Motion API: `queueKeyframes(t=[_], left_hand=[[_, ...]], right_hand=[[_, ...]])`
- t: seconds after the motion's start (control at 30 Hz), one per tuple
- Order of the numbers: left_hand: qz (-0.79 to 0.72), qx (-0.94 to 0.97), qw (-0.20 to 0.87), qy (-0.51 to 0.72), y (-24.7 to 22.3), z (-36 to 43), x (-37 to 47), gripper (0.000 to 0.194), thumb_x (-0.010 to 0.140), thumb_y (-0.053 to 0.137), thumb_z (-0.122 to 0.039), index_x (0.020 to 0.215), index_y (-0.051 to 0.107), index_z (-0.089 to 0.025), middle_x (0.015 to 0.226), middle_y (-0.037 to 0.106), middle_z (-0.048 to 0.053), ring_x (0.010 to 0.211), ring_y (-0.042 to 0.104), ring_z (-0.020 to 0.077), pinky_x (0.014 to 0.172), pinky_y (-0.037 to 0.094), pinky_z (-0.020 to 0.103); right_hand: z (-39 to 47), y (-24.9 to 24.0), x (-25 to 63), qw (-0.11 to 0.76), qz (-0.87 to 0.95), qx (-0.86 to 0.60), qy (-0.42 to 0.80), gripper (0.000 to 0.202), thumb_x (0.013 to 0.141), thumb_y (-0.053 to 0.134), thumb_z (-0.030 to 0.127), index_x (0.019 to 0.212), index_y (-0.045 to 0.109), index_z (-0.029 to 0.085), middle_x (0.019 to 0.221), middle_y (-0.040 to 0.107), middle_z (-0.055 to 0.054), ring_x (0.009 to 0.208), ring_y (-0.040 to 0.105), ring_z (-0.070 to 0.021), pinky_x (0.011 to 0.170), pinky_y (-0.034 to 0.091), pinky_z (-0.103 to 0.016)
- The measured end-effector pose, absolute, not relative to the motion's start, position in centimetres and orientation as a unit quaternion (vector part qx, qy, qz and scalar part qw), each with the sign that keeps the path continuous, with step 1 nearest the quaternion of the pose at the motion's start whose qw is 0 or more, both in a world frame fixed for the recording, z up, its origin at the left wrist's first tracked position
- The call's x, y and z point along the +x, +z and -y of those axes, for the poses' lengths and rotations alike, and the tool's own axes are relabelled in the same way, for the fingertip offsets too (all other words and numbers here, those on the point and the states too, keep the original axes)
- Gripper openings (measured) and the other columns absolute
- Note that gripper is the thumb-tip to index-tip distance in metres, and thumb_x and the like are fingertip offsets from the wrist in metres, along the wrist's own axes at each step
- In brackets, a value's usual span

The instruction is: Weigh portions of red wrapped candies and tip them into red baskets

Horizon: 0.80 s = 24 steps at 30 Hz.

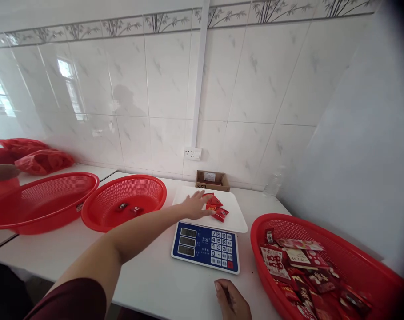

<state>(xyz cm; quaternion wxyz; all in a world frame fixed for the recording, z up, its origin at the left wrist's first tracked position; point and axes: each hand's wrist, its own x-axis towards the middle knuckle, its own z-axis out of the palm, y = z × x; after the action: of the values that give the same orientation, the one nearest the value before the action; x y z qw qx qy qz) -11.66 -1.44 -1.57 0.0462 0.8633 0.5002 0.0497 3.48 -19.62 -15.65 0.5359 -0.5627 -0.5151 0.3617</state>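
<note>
My left hand (195, 205) reaches over the white weighing pan (237, 218) of an electronic scale, its fingers spread. Small red packets (218, 213) lie on the pan beside and partly beneath those fingertips. The scale's blue keypad panel (205, 246) faces me, with three displays whose digits I cannot read. In front of the scale, near the table edge, my right hand (233, 300) is loosely curled closed, and no object shows in it. To its right a red plastic basket (260, 249) holds many red and pink packets (308, 271).
Left of the scale stands a red basket (155, 186) with two small packets (135, 210). Further left are a larger red basket (88, 182), red plastic bags (43, 161) and another person's arm (2, 173). Behind the pan sit a cardboard box (222, 181) and a wall socket (192, 154).
</note>
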Motion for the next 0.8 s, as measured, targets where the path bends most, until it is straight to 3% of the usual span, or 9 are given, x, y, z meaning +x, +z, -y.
queueKeyframes(t=[0.13, 0.23, 0.33, 0.43, 0.63, 0.8], left_hand=[[-0.504, 0.86, 0.06, 0.048, -2.9, 0.2, -6.6, 0.073, 0.077, 0.037, -0.067, 0.137, 0.016, -0.031, 0.146, 0.009, 0.009, 0.129, 0.009, 0.0366, 0.091, 0.025, 0.061], [-0.516, 0.853, 0.061, 0.042, -3.4, -0.8, -5.0, 0.066, 0.078, 0.038, -0.064, 0.132, 0.032, -0.026, 0.139, 0.025, 0.015, 0.124, 0.021, 0.041, 0.084, 0.032, 0.06], [-0.496, 0.866, 0.047, 0.048, -3.8, -1.0, -4.8, 0.052, 0.081, 0.039, -0.055, 0.122, 0.044, -0.024, 0.128, 0.04, 0.013, 0.117, 0.033, 0.037, 0.083, 0.037, 0.053], [-0.461, 0.885, 0.022, 0.068, -4.3, -0.4, -5.0, 0.041, 0.084, 0.042, -0.041, 0.121, 0.042, -0.024, 0.125, 0.041, 0.011, 0.114, 0.036, 0.0327, 0.085, 0.037, 0.048], [-0.405, 0.907, -0.004, 0.112, -5.2, 0.2, -5.2, 0.039, 0.081, 0.047, -0.015, 0.118, 0.042, -0.024, 0.123, 0.039, 0.008, 0.109, 0.039, 0.0277, 0.086, 0.039, 0.041], [-0.377, 0.911, -0.002, 0.166, -4.8, -0.7, -6.1, 0.039, 0.078, 0.048, -0.004, 0.113, 0.048, -0.023, 0.119, 0.044, 0.005, 0.104, 0.045, 0.0214, 0.089, 0.039, 0.033]], right_hand=[[19.5, -15.8, 3.4, 0.538, 0.516, -0.557, 0.367, 0.032, 0.07, 0.054, 0.051, 0.066, 0.06, 0.02, 0.057, 0.057, 0.001, 0.053, 0.052, -0.0131, 0.051, 0.044, -0.019], [19.5, -15.8, 3.4, 0.537, 0.521, -0.553, 0.367, 0.032, 0.071, 0.054, 0.051, 0.065, 0.06, 0.019, 0.058, 0.057, 0.001, 0.053, 0.051, -0.0128, 0.052, 0.044, -0.019], [19.4, -16.1, 3.4, 0.538, 0.523, -0.556, 0.358, 0.034, 0.07, 0.053, 0.052, 0.064, 0.059, 0.02, 0.057, 0.057, 0.001, 0.052, 0.051, -0.0131, 0.05, 0.043, -0.019], [19.4, -16.4, 3.4, 0.542, 0.519, -0.558, 0.355, 0.036, 0.07, 0.053, 0.055, 0.065, 0.06, 0.02, 0.056, 0.057, 0.001, 0.051, 0.05, -0.0134, 0.049, 0.043, -0.019], [19.5, -16.3, 3.3, 0.545, 0.507, -0.557, 0.367, 0.034, 0.069, 0.055, 0.053, 0.066, 0.06, 0.02, 0.056, 0.057, 0.001, 0.053, 0.052, -0.0135, 0.05, 0.044, -0.019], [19.6, -16.1, 3.3, 0.549, 0.511, -0.556, 0.358, 0.035, 0.068, 0.055, 0.054, 0.065, 0.06, 0.02, 0.056, 0.057, 0.001, 0.053, 0.052, -0.0136, 0.051, 0.044, -0.019]])
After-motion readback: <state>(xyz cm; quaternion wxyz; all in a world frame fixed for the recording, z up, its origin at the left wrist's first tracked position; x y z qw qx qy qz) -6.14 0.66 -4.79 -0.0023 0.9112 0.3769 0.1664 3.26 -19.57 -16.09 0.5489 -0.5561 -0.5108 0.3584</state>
